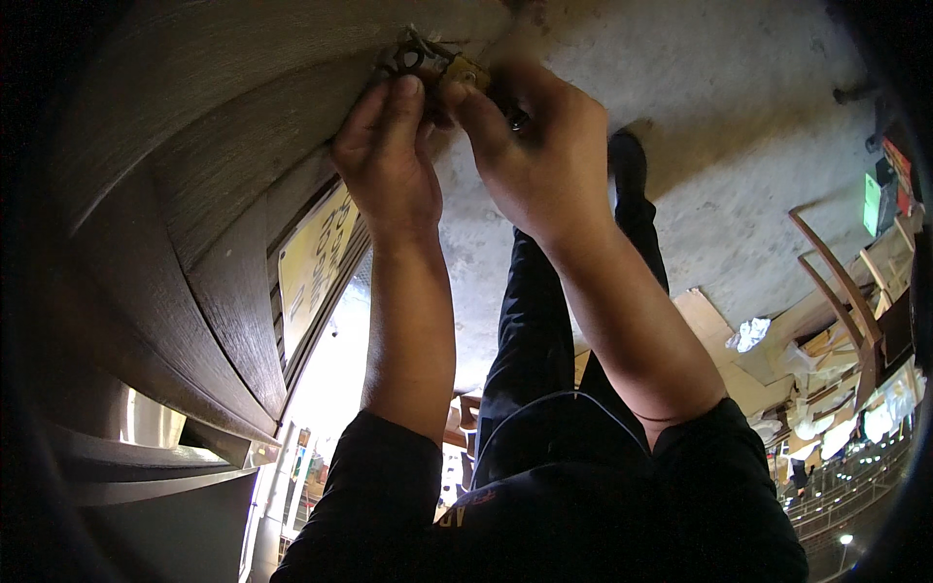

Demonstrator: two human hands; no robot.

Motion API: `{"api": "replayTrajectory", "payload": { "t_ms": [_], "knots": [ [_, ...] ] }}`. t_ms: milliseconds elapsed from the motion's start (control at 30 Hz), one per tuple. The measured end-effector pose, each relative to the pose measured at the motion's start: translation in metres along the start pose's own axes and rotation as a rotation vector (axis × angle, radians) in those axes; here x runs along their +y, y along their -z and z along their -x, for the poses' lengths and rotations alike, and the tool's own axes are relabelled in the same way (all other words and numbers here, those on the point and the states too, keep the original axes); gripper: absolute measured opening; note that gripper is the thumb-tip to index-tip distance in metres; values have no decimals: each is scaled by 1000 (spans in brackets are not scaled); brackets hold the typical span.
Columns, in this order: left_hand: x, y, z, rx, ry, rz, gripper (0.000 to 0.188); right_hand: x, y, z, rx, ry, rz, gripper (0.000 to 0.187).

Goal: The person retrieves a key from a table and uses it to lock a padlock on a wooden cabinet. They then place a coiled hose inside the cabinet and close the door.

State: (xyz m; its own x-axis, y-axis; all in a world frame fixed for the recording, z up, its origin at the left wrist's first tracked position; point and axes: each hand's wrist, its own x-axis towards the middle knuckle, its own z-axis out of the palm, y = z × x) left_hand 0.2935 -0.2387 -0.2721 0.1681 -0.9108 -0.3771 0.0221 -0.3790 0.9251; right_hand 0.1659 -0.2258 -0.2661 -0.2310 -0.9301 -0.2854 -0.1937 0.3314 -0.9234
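Observation:
At the top of the view, a brass-coloured padlock [465, 74] sits beside a dark wooden panel. My right hand [549, 146] is closed on the padlock, with the thumb pressed on its face; a small shiny bit shows among the fingers, too hidden to name. Just to the left, my left hand [389, 160] pinches with thumb and fingers at a dark metal ring [409, 58], touching or holding its lower edge. A thin metal piece [420, 39] above the ring runs toward the padlock. How these parts join is too dim to tell.
Brown wooden panels [204, 233] curve along my left, with a yellow printed sign [319, 262] on them. Grey concrete floor [739, 126] lies below. To the right are a wooden chair frame [841, 291], cardboard [705, 319] and a crumpled plastic bag [748, 334].

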Motion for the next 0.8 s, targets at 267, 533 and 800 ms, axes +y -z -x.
{"api": "replayTrajectory", "payload": {
  "t_ms": [267,533,800],
  "knots": [
    [-6,2,-1,-14,-15,162,23,6,-7,1,30,31,-129,24],
    [-7,3,-1,30,-42,60,21,2,-9,1,59,38,-96,22],
    [-16,7,-5,24,-120,57,21,15,-12,-4,-17,-19,-289,23]
  ]
}}
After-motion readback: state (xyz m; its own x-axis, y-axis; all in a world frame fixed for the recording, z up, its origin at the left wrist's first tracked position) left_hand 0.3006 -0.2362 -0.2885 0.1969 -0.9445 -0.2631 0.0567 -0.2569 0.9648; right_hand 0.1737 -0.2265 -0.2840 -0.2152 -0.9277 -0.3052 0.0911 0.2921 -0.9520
